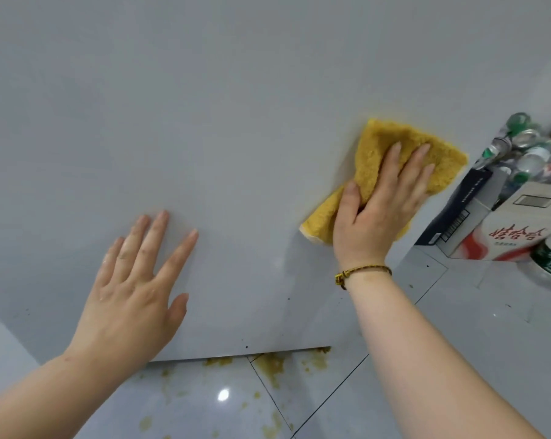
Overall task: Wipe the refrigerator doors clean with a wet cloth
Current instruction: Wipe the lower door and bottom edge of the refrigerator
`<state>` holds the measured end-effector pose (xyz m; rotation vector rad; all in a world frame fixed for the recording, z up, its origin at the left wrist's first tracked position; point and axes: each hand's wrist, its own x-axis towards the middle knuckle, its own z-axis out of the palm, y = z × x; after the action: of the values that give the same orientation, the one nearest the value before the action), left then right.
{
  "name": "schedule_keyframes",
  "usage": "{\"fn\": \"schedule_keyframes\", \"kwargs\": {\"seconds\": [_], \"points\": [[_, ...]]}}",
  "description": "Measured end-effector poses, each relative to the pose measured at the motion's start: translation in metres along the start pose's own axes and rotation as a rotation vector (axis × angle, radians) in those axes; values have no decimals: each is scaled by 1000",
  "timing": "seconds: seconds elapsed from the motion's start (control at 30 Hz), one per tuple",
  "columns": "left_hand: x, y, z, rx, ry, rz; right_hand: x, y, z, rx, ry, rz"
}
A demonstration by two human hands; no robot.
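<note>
- The refrigerator door (pixel 236 106), a plain pale grey panel, fills most of the view, and its lower edge shows just above the floor.
- The right hand (pixel 375 213) lies flat on a yellow cloth (pixel 388 153) and presses it against the door, towards the door's right side.
- The right hand's fingers (pixel 391 166) are straight and slightly spread over the cloth, while the thumb lies along the cloth's left fold; nothing is gripped.
- The cloth is folded and bunched, with one end sticking out below the thumb and its upper part fanning out beyond the fingertips.
- A thin braided bracelet (pixel 362 273) circles the right wrist.
- The left hand (pixel 134 293) rests with open palm on the bare door, lower and to the left, well apart from the cloth; its fingers are spread wide and hold nothing.
- Beneath the door, the glossy tiled floor (pixel 457 359) carries yellowish-brown stains (pixel 272 367).
- At the right edge stand cardboard boxes (pixel 502 229), one with red printed characters, and crushed cans (pixel 534 150) are heaped behind them.
</note>
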<state>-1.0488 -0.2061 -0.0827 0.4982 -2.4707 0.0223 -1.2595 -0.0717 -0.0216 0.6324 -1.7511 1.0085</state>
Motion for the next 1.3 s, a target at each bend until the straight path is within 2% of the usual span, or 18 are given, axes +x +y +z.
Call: {"fn": "schedule_keyframes", "kwargs": {"seconds": [0.07, 0.13, 0.27, 0.33, 0.43, 0.5, 0.6, 0.67, 0.73, 0.83, 0.97, 1.17, 1.3], "points": [[0, -1, -1, -9, -20, -6, 12, -1, 3, -3, 54, 84], [0, -2, -1, -19, -25, -4, -3, 7, 7, -7, 82, 263], [1, -4, 2, -5, -20, 36, -75, 29, 9, 139, -20, 723], [1, -5, 3, 10, -22, 40, -97, 36, 6, 158, -67, 877], [1, -5, 4, 12, -16, 35, -87, 25, 8, 190, -30, 1060], [0, -6, 5, -9, -1, 48, -70, 2, 16, 218, -6, 1013], [1, -8, 8, -9, 10, 65, -66, -16, 25, 177, 87, 695], [-1, -7, 9, -18, 15, 41, -73, -10, 30, 141, 134, 601], [-1, -7, 11, -34, 19, 15, -82, 1, 32, 120, 160, 574], [-1, -10, 14, -44, 20, 20, -97, 10, 33, 133, 146, 653], [-3, -14, 16, -49, 7, 34, -127, 29, 31, 149, 87, 910], [-3, -16, 14, -43, -5, 30, -157, 67, 25, 162, -2, 1577], [-3, -16, 16, -36, 3, 24, -169, 72, 21, 352, -68, 1875]]}}
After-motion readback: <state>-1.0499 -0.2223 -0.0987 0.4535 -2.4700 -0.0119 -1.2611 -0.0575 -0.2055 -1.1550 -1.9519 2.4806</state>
